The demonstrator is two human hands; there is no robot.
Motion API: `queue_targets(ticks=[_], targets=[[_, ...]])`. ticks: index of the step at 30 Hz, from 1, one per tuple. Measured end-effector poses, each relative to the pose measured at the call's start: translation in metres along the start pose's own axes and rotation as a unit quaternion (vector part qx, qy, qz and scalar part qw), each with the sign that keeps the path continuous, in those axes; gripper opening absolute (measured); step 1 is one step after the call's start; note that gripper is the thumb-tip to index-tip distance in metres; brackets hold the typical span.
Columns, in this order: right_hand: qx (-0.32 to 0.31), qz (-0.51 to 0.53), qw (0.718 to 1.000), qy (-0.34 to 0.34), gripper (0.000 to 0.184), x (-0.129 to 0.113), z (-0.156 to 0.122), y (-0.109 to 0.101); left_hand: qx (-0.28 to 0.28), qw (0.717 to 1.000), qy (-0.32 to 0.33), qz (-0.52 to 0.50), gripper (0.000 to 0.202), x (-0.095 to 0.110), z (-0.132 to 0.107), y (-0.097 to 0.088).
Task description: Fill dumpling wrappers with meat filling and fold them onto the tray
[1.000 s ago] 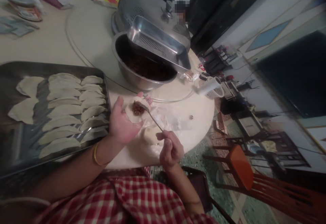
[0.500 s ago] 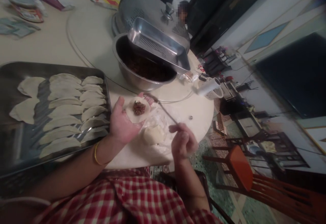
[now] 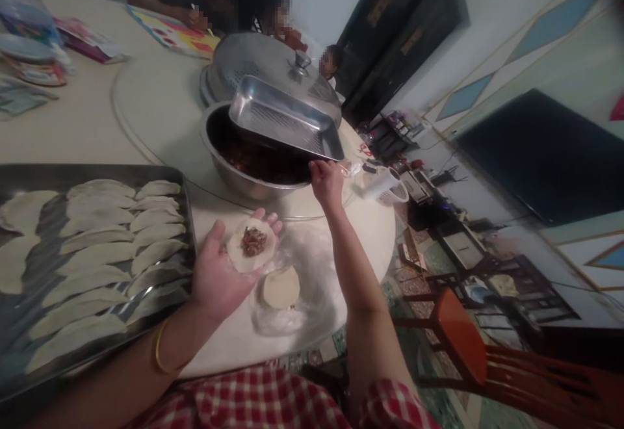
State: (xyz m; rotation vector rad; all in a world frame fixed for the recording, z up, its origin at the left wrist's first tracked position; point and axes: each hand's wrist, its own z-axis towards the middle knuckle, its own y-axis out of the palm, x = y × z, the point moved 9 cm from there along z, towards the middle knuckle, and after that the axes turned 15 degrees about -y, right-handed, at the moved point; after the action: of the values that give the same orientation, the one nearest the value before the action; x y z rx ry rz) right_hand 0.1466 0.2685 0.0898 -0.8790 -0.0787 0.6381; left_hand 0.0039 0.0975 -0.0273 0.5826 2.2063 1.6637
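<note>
My left hand (image 3: 219, 279) is palm up, cradling a round dumpling wrapper (image 3: 236, 259) with a mound of meat filling (image 3: 254, 242) at its middle. My right hand (image 3: 327, 183) is at the right rim of a steel bowl (image 3: 238, 179) of dark filling, fingers pinched together. The thin-handled metal utensil it held earlier is hidden now, apparently inside the bowl. Below the left hand's fingers, a stack of round wrappers (image 3: 281, 287) lies on a clear plastic bag (image 3: 277, 322). To the left, rows of folded dumplings (image 3: 97, 247) lie in a metal tray (image 3: 189, 221).
A ridged steel pan (image 3: 287, 117) rests tilted over the bowl, before a large lidded pot (image 3: 263, 52). A white perforated basket (image 3: 397, 190) stands near the table's right edge. An orange chair (image 3: 455, 331) is beyond it. Other people sit across the table.
My right hand has moved away from the wrapper, forward to the bowl's rim, and its utensil has gone from sight. The left hand still holds the filled wrapper. The view has tilted up.
</note>
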Motion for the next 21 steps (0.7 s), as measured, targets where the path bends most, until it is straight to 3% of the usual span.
queue_targets(ticks=[5,12,16,21], targets=[[0.011,0.009,0.999,0.045,0.031,0.01,-0.006,0.003,-0.004,1.0,-0.017,-0.002,0.059,-0.003,0.001,-0.004],[0.106,0.139,0.98,0.094,0.028,0.02,-0.019,-0.013,-0.015,1.0,-0.02,0.006,0.063,-0.005,0.001,-0.002],[0.094,0.135,0.982,0.097,0.026,0.016,-0.017,-0.016,-0.014,1.0,-0.013,0.014,0.064,-0.003,0.001,-0.002],[0.006,0.096,0.992,0.078,0.023,0.002,-0.008,-0.001,-0.013,1.0,-0.018,0.014,0.064,-0.004,0.001,-0.004]])
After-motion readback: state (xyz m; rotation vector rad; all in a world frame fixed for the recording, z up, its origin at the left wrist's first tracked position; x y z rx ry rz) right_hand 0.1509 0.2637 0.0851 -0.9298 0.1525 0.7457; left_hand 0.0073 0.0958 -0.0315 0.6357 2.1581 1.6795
